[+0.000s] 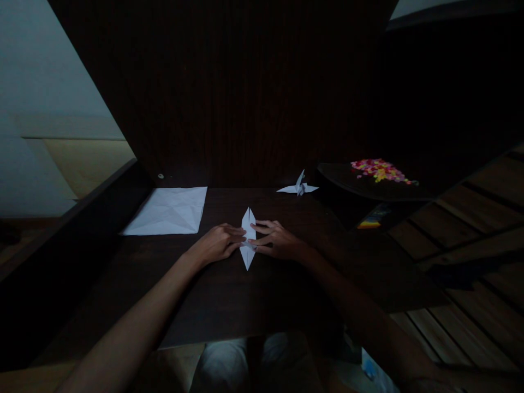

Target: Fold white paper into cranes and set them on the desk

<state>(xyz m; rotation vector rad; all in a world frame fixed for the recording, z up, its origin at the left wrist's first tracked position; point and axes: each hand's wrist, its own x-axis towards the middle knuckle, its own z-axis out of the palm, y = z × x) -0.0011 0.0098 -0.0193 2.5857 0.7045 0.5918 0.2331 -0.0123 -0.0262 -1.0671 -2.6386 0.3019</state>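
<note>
A white origami paper (248, 219), folded into a narrow diamond with pointed ends and a centre slit at the top, lies upright on the dark desk between my hands. My left hand (221, 241) grips its left edge, the fingers close together at the middle. From the other side, my right hand (278, 239) holds the right edge, its fingertips spaced apart over the paper and the thumb low. A small raised flap shows near the lower fingertips, partly hidden by them. Behind, towards the right, stands a finished white paper crane (301, 189).
Creased white paper sheets (170, 210) lie at the desk's back left. On the right, a dark curved surface (339, 183) bears a pile of small colourful pieces (382, 170). A tall dark panel (229, 98) rises behind the desk (213, 311), and a low side board (73, 234) borders the left.
</note>
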